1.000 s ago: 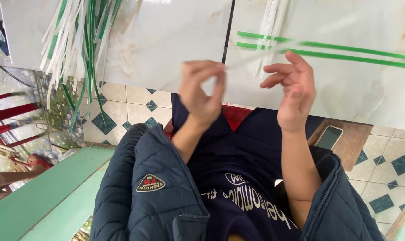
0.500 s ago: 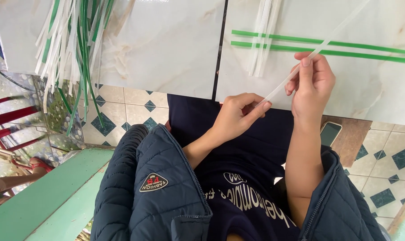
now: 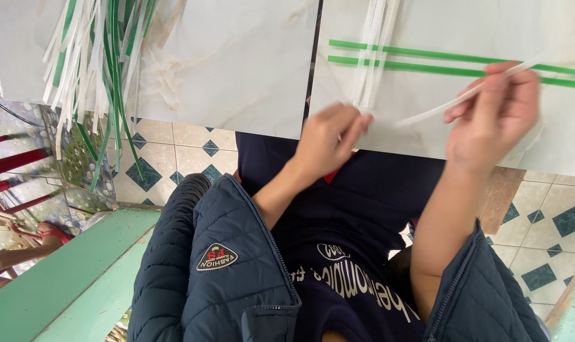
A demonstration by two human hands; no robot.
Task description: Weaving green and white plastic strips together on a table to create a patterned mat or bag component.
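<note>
My right hand (image 3: pixel 493 114) pinches a long white plastic strip (image 3: pixel 452 101) that slants up to the right over the marble table top (image 3: pixel 236 69). My left hand (image 3: pixel 328 136) is at the table's near edge with its fingertips closed at the lower ends of a bundle of white strips (image 3: pixel 375 50) lying upright on the table. Whether it also grips the slanted strip is blurred. Two green strips (image 3: pixel 427 60) lie flat across the table behind both hands.
A loose pile of green and white strips (image 3: pixel 100 63) hangs over the table's left end. A green bench (image 3: pixel 59 278) lies at lower left. The patterned tile floor (image 3: pixel 173 152) shows below the table, with a brown board (image 3: pixel 499 199) by my right knee.
Both hands have moved apart and to the right. My right hand pulled the white strip further right, and my left hand rose to the table edge by the white bundle.
</note>
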